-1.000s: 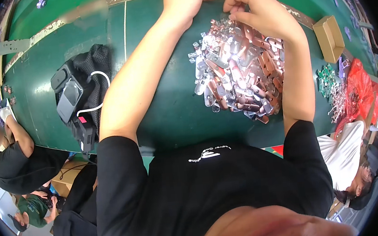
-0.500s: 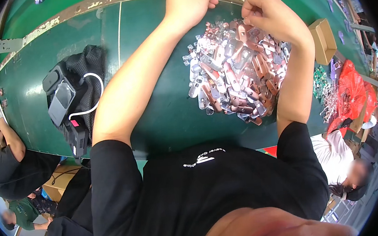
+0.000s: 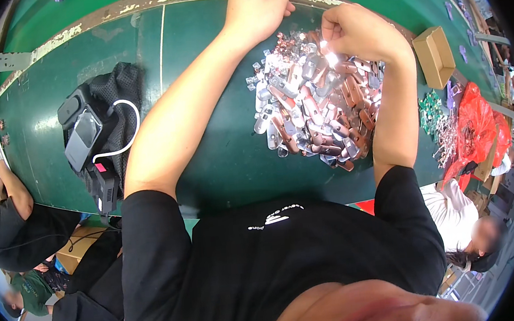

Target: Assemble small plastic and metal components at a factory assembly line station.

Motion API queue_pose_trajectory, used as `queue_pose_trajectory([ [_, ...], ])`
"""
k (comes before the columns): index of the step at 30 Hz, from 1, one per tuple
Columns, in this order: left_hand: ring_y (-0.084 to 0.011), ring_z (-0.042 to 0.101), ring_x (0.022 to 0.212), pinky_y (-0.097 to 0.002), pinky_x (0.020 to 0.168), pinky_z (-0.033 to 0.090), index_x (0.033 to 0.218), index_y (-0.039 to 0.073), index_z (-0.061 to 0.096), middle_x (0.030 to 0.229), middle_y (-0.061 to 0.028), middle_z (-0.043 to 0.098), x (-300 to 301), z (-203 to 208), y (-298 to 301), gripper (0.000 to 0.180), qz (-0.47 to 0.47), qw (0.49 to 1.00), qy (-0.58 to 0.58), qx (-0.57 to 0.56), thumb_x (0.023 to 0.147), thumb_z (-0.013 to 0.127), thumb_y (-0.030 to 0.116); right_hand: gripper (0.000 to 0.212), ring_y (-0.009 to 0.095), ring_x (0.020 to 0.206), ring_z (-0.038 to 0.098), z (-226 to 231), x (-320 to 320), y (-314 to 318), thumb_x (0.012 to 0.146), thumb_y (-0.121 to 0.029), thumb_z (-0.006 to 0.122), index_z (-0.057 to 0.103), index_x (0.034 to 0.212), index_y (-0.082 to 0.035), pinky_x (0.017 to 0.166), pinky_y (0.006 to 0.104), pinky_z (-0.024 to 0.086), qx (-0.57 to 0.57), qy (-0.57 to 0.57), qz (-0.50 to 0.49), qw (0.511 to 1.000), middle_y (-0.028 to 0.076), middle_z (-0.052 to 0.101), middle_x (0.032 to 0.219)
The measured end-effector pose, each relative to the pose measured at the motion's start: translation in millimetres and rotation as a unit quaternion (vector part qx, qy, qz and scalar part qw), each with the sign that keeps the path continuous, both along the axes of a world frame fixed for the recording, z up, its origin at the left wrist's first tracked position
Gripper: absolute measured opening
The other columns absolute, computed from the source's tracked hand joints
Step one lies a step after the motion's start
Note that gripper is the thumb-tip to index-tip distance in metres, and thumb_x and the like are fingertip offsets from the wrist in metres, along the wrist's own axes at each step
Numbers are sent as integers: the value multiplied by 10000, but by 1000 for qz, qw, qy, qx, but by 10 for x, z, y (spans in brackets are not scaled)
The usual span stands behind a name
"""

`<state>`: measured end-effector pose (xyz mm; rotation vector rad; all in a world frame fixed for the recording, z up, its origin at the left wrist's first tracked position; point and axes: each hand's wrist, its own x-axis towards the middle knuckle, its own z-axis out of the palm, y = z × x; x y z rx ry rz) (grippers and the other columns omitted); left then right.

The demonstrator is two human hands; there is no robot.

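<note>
A heap of small oblong pieces [image 3: 311,109], some clear and some copper-brown, is spread over the green table [image 3: 216,158] in front of me. My right hand [image 3: 361,31] hangs over the heap's far right part. Its thumb and fingers are pinched together, and a bright glint shows just below the fingertips. Whatever lies in that pinch is too small and glaring to name. Beyond the heap, by the table's far edge, my left hand [image 3: 260,4] is closed with its fingers curled in. Its contents, if any, are hidden. Tiny copper-coloured bits [image 3: 289,45] lie beneath it at the heap's far end.
On the left lie a black mesh bag [image 3: 115,90] and dark devices [image 3: 85,140] with a white cable. To the right are a small cardboard box [image 3: 434,57], green and pinkish small parts [image 3: 432,112] and a red plastic bag [image 3: 476,124]. Other people sit at both sides.
My right hand has shifted a little left and nearer to me over the heap, and a bright glint now shows at its fingertips. The left hand stays almost in place, its fingers slightly moved.
</note>
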<state>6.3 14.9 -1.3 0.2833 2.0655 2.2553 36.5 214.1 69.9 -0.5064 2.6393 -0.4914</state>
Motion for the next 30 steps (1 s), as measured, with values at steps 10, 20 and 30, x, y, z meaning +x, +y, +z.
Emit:
queue_pose_trajectory([
  [10, -138, 703, 732, -292, 691, 578, 1043, -5, 667, 877, -87, 719, 110, 26, 29, 174, -14, 995, 91, -45, 957, 683, 145, 149, 66, 655, 596, 50, -128, 135, 904, -97, 748, 678, 847, 21, 586, 238, 479, -196, 11, -122, 973, 13, 652, 717],
  [20, -152, 725, 782, -299, 707, 586, 1033, 2, 694, 904, -85, 743, 142, 57, -25, 170, 52, 955, 248, -152, 923, 727, 127, 230, 115, 776, 705, -227, -175, -241, 955, -152, 741, 680, 990, 67, 743, 222, 579, -354, 95, -285, 886, 92, 743, 912],
  [30, -150, 704, 774, -277, 701, 591, 1079, -14, 620, 886, -87, 698, -117, -42, -27, 134, 79, 988, -39, 130, 960, 680, 5, 180, 131, 737, 669, -201, -61, -350, 892, -115, 737, 724, 1012, 18, 683, 306, 535, -261, 175, -77, 946, 86, 736, 826],
])
